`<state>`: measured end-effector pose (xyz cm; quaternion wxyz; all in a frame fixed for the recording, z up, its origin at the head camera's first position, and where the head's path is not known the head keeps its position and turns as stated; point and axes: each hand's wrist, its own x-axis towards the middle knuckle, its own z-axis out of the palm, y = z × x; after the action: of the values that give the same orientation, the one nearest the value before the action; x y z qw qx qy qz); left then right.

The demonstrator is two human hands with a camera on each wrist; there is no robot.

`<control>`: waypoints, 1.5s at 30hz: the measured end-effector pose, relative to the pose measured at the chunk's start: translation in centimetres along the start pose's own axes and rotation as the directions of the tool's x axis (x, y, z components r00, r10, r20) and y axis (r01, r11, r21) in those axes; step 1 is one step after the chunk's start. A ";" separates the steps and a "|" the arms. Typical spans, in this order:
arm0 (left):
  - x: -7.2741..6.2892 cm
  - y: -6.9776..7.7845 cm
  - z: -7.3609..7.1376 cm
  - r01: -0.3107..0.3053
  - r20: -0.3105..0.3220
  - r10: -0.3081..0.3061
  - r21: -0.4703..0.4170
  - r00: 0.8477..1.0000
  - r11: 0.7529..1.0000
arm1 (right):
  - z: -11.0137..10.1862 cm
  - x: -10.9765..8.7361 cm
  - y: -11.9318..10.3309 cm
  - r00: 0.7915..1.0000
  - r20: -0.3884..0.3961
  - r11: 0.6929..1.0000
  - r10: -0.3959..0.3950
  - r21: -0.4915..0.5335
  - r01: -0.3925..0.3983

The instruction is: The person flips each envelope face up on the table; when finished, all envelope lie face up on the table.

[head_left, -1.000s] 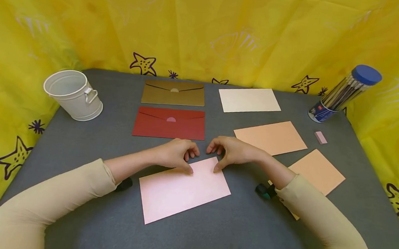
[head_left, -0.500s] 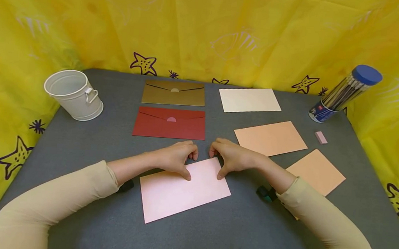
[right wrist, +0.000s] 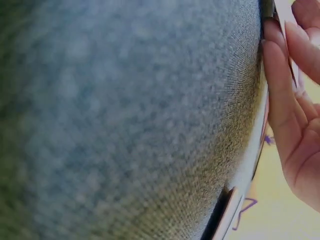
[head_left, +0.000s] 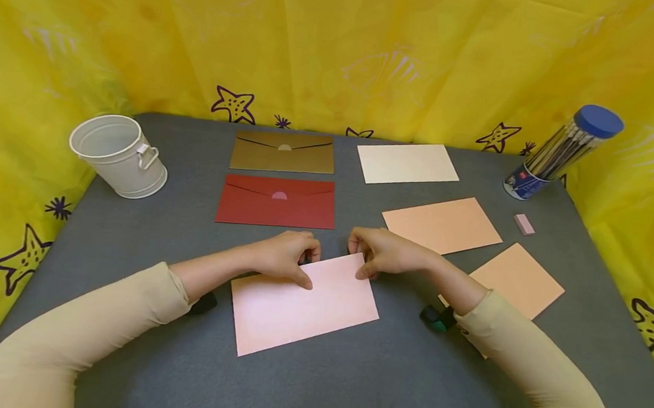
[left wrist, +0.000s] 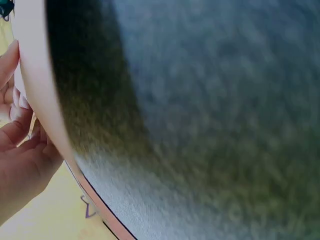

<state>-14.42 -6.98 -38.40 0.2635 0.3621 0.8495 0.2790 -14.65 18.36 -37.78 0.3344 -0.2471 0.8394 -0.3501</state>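
Note:
A pale pink envelope (head_left: 301, 311), plain side up, is at the front middle, its far edge slightly raised. My left hand (head_left: 285, 255) holds it at that edge, thumb on top and fingers curled behind. At the far right corner my right hand (head_left: 389, 254) pinches it between thumb and fingers. The right wrist view shows the thin envelope (right wrist: 287, 35) between the right hand's (right wrist: 300, 120) thumb and fingers. In the left wrist view the envelope (left wrist: 37, 65) hides part of the left hand (left wrist: 22, 150).
Beyond lie a red envelope (head_left: 276, 209), a gold envelope (head_left: 282, 159) and a cream one (head_left: 407, 164). Two peach envelopes (head_left: 443, 226) lie right, one partly under the right forearm. A white bucket (head_left: 125, 159), an eraser (head_left: 524, 224) and a tub of pencils (head_left: 562, 152) stand around.
The right thumb has shifted to the envelope's far right corner and now pinches it. The envelope's far right corner has risen a little and its near left corner has moved slightly away.

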 end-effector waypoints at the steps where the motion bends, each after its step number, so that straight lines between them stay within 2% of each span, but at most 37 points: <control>1: -0.1 -0.1 -0.2 0.004 0.006 -0.004 -0.019 1.000 1.000 | -0.1 -0.1 0.1 1.000 0.001 0.999 0.011 0.034 -0.011; 5: -0.5 -0.7 -1.5 0.030 0.009 -0.029 -0.081 1.000 0.996 | -1.1 -0.5 0.5 0.998 -0.030 0.993 0.048 0.109 -0.044; 11: -0.8 -2.2 -3.8 0.079 -0.058 -0.090 -0.163 0.994 0.983 | -3.1 -1.2 1.0 0.994 -0.087 0.985 0.073 0.161 -0.058; 16: -1.0 -3.6 -5.3 0.135 -0.085 -0.164 -0.276 0.983 0.952 | -4.4 -1.7 1.4 0.990 -0.123 0.982 0.076 0.183 -0.053; 19: -1.1 -4.4 -5.8 0.171 -0.084 -0.217 -0.379 0.972 0.910 | -5.1 -1.9 2.0 0.985 -0.147 0.979 0.088 0.193 -0.058; 24: -1.3 -5.7 -6.1 0.209 -0.071 -0.307 -0.587 0.949 0.782 | -5.9 -2.1 3.2 0.975 -0.194 0.973 0.113 0.220 -0.069; 26: -1.3 -6.0 -6.1 0.204 -0.075 -0.320 -0.632 0.944 0.748 | -6.2 -2.3 3.5 0.970 -0.214 0.971 0.119 0.229 -0.068; 29: -1.3 -6.3 -6.0 0.184 -0.072 -0.307 -0.665 0.949 0.724 | -6.5 -2.4 3.9 0.960 -0.247 0.968 0.129 0.242 -0.068; 32: -1.3 -6.3 -6.0 0.165 -0.068 -0.299 -0.709 0.952 0.686 | -6.7 -2.5 3.9 0.949 -0.280 0.960 0.142 0.272 -0.064; 36: -1.5 -6.3 -6.1 0.144 -0.089 -0.317 -0.755 0.944 0.640 | -6.9 -2.6 3.9 0.926 -0.329 0.933 0.188 0.355 -0.063; 40: -1.6 -6.4 -6.4 0.127 -0.132 -0.346 -0.764 0.929 0.632 | -7.1 -2.7 4.1 0.907 -0.342 0.897 0.247 0.433 -0.082; 45: -1.7 -6.6 -6.6 0.099 -0.176 -0.363 -0.774 0.915 0.625 | -7.2 -2.9 4.5 0.918 -0.309 0.885 0.248 0.458 -0.085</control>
<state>-20.76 -13.98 -37.67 0.2838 0.0574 0.7275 0.6220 -18.84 26.08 -36.22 0.2516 -0.0238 0.8047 -0.5372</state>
